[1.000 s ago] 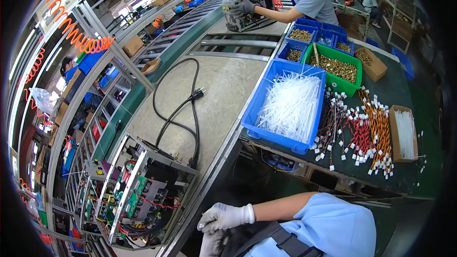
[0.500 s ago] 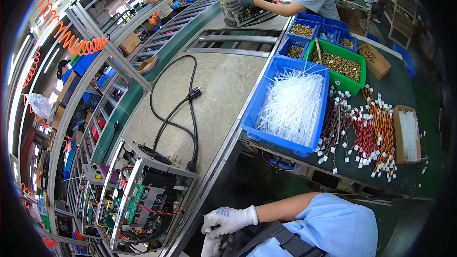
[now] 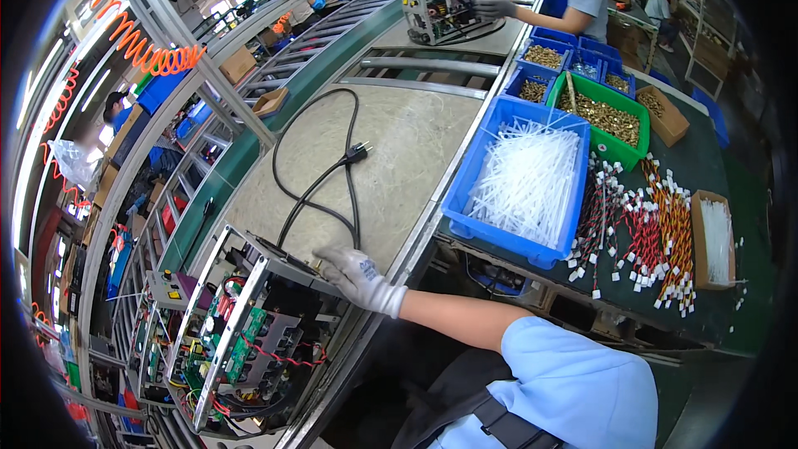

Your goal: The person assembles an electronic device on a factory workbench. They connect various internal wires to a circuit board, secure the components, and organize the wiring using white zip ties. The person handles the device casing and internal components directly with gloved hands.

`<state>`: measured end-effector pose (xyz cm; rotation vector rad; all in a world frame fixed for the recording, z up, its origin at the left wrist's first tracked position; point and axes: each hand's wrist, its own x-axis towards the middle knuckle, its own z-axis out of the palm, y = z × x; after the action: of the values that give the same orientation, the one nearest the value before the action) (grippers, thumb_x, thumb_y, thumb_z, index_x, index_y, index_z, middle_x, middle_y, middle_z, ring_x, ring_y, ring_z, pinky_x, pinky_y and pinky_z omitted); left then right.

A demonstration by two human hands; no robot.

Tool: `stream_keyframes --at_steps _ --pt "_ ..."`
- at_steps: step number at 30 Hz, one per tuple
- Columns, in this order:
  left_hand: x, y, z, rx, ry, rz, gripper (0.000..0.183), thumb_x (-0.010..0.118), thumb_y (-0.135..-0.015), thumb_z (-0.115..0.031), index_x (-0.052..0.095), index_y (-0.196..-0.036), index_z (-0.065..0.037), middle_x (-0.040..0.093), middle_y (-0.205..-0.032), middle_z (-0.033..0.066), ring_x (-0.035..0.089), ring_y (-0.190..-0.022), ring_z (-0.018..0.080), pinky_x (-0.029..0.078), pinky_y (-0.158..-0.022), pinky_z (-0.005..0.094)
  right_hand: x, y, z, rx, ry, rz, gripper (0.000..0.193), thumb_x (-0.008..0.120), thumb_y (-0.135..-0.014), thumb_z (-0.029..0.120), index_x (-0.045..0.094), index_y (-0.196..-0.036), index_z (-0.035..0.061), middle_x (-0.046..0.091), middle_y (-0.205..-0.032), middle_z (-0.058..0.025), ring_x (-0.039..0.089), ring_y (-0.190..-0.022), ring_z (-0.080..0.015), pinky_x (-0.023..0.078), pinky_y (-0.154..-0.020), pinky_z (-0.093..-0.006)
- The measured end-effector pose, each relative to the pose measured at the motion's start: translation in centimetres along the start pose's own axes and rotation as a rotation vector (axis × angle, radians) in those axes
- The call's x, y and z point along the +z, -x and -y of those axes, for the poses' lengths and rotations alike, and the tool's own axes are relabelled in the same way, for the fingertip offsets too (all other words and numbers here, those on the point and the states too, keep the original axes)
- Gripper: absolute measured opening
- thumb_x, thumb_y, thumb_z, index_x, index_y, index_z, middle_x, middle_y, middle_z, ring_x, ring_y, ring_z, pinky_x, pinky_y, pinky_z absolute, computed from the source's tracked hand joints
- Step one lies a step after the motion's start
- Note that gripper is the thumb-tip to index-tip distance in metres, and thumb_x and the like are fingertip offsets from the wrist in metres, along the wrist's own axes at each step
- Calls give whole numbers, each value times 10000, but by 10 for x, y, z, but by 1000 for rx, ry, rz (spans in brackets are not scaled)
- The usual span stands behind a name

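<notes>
Nearest, an open electronics chassis (image 3: 249, 333) is sitting at the near end of the work table (image 3: 407, 141), at the person's lower left. It is a metal-framed box lying open, showing green circuit boards, black blocks and red wiring inside bright sheet-metal rails. The right hand (image 3: 356, 276), in a white glove, is reaching across and resting on the chassis's upper right corner; whether its fingers are gripping the frame or only pressing on it cannot be told. The left hand is not showing.

A black power cord (image 3: 320, 187) is running from that corner and looping over the table, its plug lying free. To the right, a blue bin (image 3: 519, 187) is holding white cable ties, with bundles of red and orange wire leads (image 3: 644, 233) lying beyond it. Farther off, another worker's gloved hands (image 3: 495, 7) are handling a second chassis (image 3: 440, 10).
</notes>
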<state>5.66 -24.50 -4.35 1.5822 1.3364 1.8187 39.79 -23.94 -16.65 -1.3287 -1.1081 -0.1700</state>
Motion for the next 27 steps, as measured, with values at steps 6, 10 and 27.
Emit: stream_keyframes --at_steps 6,10,27 --pt "5 -3 17 124 7 23 353 573 -960 -284 569 -1072 51 587 -851 91 460 -566 112 338 -459 205 7 5 3 23 -43 53 268 498 -960 226 621 -1093 28 656 -1035 -177 604 -1005 -359 459 -872 -424" --pt "9 2 52 98 179 78 450 587 -938 -249 495 -1241 71 575 -1095 154 545 -701 173 383 -488 227 4 6 0 17 -46 37 249 501 -956 214 634 -1068 35 661 -1003 -171 605 -982 -360 456 -858 -423" --pt "-22 -70 68 560 -938 111 504 466 -985 -152 350 -1473 -113 514 -1243 159 568 -1020 311 497 -845 369 7 6 0 18 -5 38 238 493 -962 206 647 -1046 45 664 -958 -158 615 -932 -347 452 -840 -421"
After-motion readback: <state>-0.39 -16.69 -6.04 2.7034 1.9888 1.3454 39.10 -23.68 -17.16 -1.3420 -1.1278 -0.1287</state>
